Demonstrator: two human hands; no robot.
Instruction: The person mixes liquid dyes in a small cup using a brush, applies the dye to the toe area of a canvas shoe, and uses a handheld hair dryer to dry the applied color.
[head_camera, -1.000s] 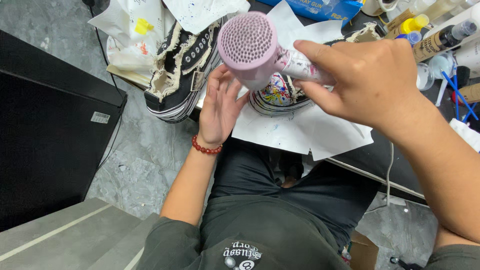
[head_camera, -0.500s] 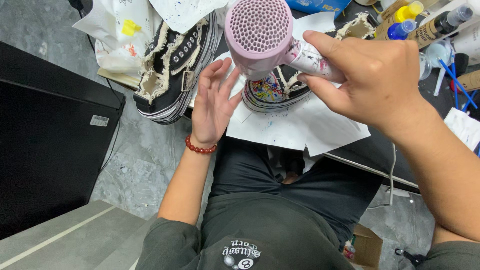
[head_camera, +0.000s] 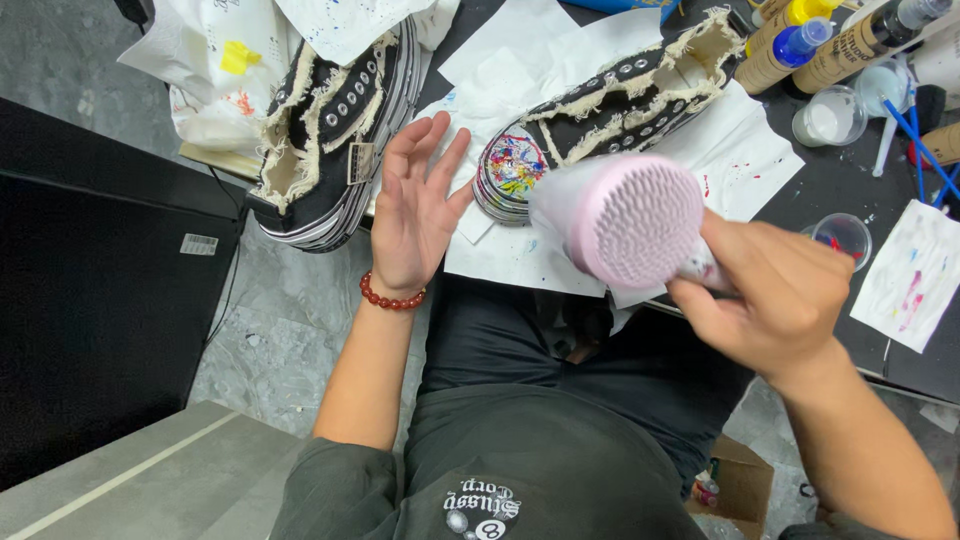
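Note:
My right hand (head_camera: 775, 300) grips the handle of a pink hair dryer (head_camera: 625, 220), whose round perforated back faces the camera and whose nozzle points toward a black frayed sneaker (head_camera: 610, 105) with a paint-splattered toe cap (head_camera: 510, 170). That sneaker lies on white paper sheets (head_camera: 740, 160) on the dark table. My left hand (head_camera: 415, 210) is held up flat with fingers spread, just left of the painted toe, holding nothing. A red bead bracelet (head_camera: 390, 297) is on its wrist. A second black frayed sneaker (head_camera: 325, 150) stands at the table's left edge.
Paint bottles (head_camera: 800, 45), a small cup of white paint (head_camera: 828, 118), another clear cup (head_camera: 843, 235) and blue sticks (head_camera: 915, 140) crowd the right of the table. A paint-stained paper (head_camera: 915, 275) lies at far right. A black cabinet (head_camera: 90, 290) stands on the left, a cardboard box (head_camera: 725, 480) below.
The hair dryer and my right hand have dropped lower and to the right, uncovering the painted sneaker. My left hand stays open beside the toe.

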